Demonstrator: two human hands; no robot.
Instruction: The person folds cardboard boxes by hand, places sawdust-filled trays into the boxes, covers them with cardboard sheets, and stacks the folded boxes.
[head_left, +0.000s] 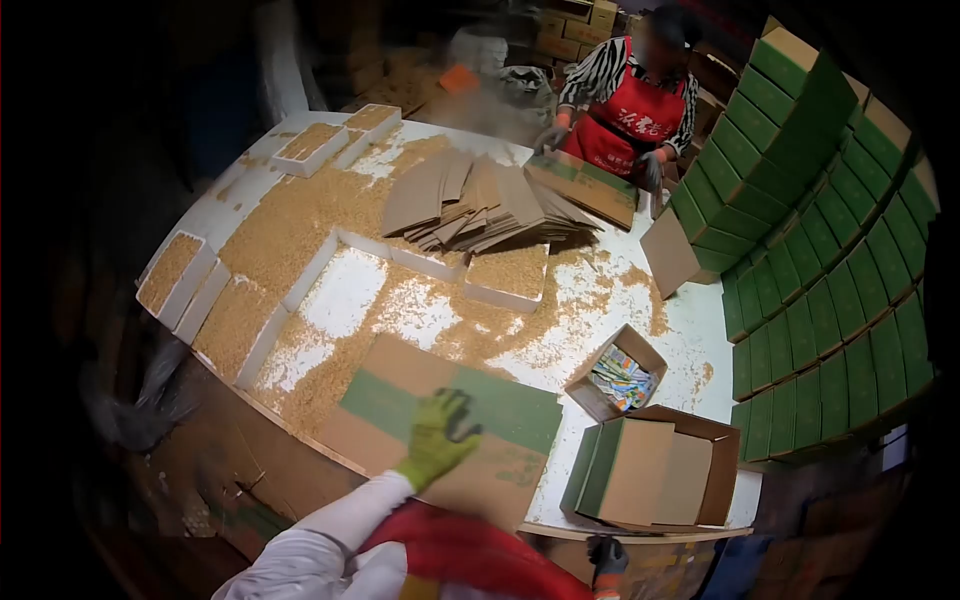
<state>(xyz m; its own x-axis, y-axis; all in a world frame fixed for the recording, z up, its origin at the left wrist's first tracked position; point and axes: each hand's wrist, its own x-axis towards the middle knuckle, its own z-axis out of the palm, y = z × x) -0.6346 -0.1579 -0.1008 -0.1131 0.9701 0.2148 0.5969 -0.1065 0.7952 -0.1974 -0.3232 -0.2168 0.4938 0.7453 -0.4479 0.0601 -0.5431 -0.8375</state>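
My left hand [442,432], in a yellow-green glove with dark fingers, is over a flat cardboard piece [390,395] with a green band. Its fingers are spread and slightly blurred; contact with the cardboard is likely but not certain. The cardboard lies at the near edge of the table, partly over loose tan granules [320,395]. My right hand [607,555], in a dark glove with an orange cuff, is low at the table's near edge, below an open carton [620,470]. Its fingers are too dark and small to read.
A smaller box [600,390] holds colourful packets. Stacked green boxes [800,280] rise on the right. Cardboard sheets [480,200] are piled mid-table near a granule-filled white tray [505,285]. Other filled trays [310,150] stand at left. A person [630,110] handles flat cardboard [585,190] opposite.
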